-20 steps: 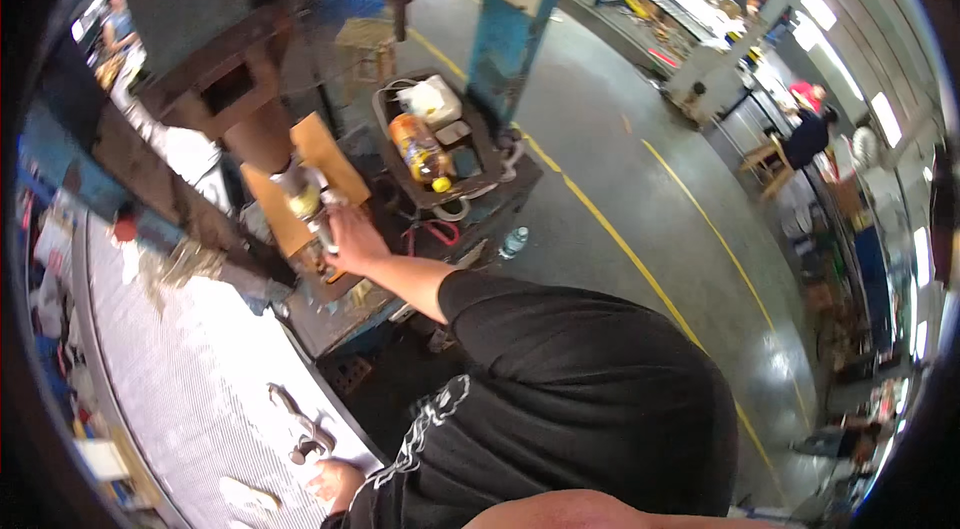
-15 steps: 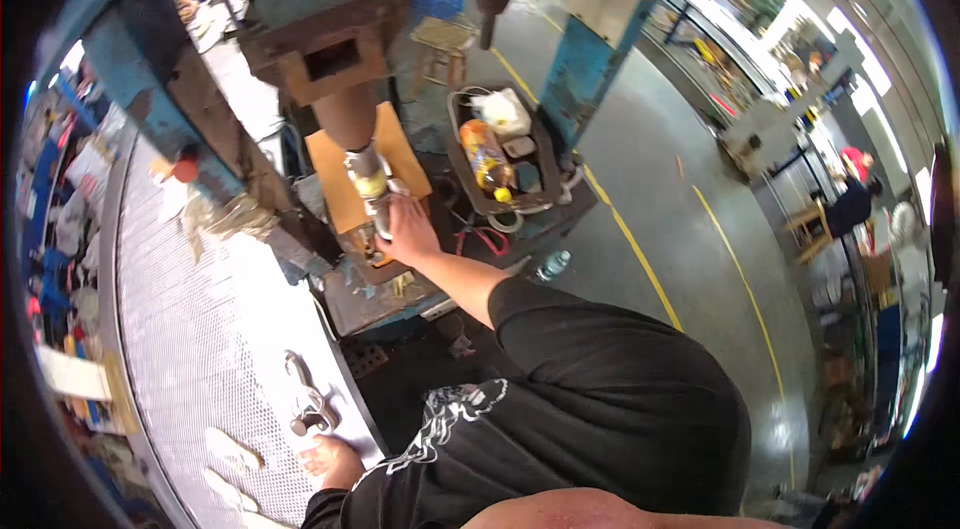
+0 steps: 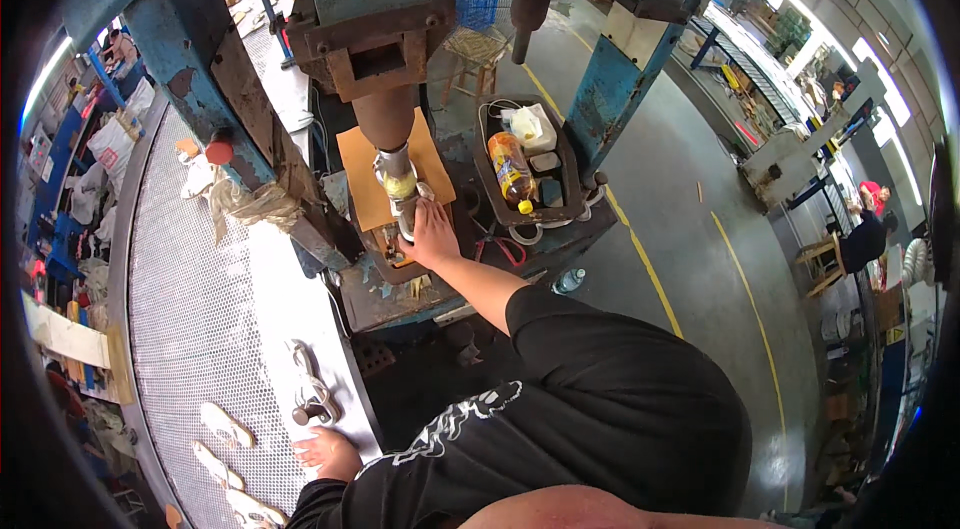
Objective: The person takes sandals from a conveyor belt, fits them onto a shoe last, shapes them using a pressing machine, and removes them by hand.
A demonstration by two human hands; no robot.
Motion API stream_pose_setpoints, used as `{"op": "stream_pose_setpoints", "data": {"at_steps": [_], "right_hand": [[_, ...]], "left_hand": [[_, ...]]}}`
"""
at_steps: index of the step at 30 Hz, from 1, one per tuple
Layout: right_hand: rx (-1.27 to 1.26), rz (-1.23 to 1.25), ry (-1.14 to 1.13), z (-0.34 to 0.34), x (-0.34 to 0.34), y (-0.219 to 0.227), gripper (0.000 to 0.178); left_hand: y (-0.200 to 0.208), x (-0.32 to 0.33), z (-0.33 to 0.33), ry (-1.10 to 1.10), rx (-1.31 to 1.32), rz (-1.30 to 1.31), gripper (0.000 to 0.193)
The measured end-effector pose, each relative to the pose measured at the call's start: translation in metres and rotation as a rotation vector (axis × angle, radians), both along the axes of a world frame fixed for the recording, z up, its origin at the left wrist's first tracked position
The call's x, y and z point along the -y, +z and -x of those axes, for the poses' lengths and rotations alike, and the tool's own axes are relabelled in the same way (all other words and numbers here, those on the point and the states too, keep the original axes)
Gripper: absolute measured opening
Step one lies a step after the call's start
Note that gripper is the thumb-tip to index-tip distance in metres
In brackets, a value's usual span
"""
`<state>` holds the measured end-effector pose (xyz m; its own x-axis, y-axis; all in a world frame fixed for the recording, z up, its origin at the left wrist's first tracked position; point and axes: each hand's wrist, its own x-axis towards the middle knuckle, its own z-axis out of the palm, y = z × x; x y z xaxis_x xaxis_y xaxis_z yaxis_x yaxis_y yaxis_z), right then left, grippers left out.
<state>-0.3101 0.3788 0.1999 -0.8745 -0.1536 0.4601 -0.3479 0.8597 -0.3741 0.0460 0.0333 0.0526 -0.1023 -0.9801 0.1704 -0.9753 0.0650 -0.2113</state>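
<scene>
My right hand (image 3: 434, 236) is closed around the near end of a grey-and-white shoe (image 3: 406, 217), under the round ram (image 3: 386, 119) of a blue press. Tan board (image 3: 353, 167) lies beneath the shoe. The ram hides the shoe's far part, and my fingers cover its side. Lower left, my left hand (image 3: 328, 453) rests on the white strip beside the conveyor mesh, fingers outstretched and holding nothing. Just beyond those fingers lies a grey piece like a strappy shoe (image 3: 316, 391), with a dark round knob (image 3: 300, 416) at its near end.
Pale shoes (image 3: 228, 425) lie on the perforated conveyor (image 3: 190, 329) at left. Right of the press stands a dark bin (image 3: 572, 191) holding an orange-labelled bottle (image 3: 511, 169). Red-handled pliers (image 3: 512, 251) lie near my right forearm. A blue press post (image 3: 612, 89) rises behind the bin.
My view has shifted, so the press and bin appear farther right and lower. My right hand stays on the shoe under the ram; my left hand remains by the grey piece.
</scene>
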Motion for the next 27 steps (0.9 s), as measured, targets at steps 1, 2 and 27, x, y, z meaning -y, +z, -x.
{"op": "stream_pose_setpoints", "data": {"at_steps": [1, 2, 27], "right_hand": [[-0.002, 0.002, -0.001, 0.002, -0.001, 0.001, 0.075], [-0.010, 0.008, 0.014, 0.001, 0.001, 0.002, 0.075], [-0.026, 0.038, 0.023, -0.004, 0.004, 0.006, 0.076]], "left_hand": [[-0.004, 0.004, 0.001, 0.011, 0.000, 0.008, 0.070], [-0.011, 0.010, -0.004, 0.018, 0.000, 0.014, 0.070], [0.002, 0.006, -0.002, 0.005, -0.018, 0.034, 0.070]]}}
